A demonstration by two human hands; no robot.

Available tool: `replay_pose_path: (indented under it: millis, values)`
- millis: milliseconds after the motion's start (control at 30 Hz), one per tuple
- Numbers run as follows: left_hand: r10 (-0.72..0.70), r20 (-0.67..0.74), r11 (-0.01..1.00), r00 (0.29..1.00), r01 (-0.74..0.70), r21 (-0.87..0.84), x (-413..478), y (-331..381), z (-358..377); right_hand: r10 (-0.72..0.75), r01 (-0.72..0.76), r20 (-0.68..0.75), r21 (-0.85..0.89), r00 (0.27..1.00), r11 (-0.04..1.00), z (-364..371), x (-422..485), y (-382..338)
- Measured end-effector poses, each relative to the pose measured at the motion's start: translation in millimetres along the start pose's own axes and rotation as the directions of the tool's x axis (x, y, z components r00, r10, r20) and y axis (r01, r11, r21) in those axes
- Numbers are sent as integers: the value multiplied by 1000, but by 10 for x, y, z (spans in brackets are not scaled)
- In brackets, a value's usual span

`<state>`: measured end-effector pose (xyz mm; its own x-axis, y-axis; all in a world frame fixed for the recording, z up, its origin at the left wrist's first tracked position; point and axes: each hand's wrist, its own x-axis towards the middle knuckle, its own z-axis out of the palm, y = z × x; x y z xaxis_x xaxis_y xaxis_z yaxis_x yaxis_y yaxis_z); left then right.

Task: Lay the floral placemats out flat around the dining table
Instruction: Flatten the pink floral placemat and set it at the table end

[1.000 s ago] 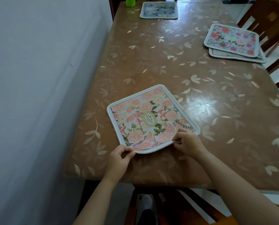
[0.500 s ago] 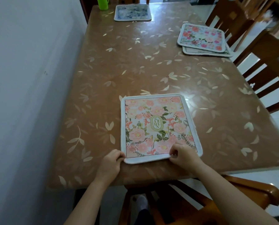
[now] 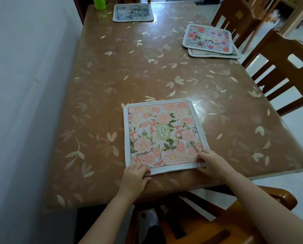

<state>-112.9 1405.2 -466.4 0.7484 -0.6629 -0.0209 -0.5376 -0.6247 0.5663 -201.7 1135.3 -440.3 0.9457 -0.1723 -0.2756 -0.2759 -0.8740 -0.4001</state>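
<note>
Currently pink placemat (image 3: 163,134) is laid flat at near edge of desk (image 3: 129,67), long axis running away from the person, near corners pinched by left hand (image 3: 135,176) and right hand (image 3: 212,164). Stacked placemats (image 3: 207,38) lie far right, nearer the right hand.

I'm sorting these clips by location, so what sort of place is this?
Most likely a home dining room: a dining table under a leaf-patterned brown cover, wooden slat-back chairs drawn up along it, and a floral placemat laid flat at the near seat.
</note>
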Motion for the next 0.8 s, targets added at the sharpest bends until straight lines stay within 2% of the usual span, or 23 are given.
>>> replay_pose_path:
  millis: [133,500,800]
  values:
    - [-29,-25,1000,999,29,3,-9,19,34,-12,14,-47,30,999,999,50,-70,13]
    - [-60,-66,994,996,66,85,-67,38,33,-3,4,-40,18,999,1000,64,-71,-65]
    - [-96,-116,992,989,104,66,-99,-27,15,-29,30,-56,25,998,999,98,-65,-70]
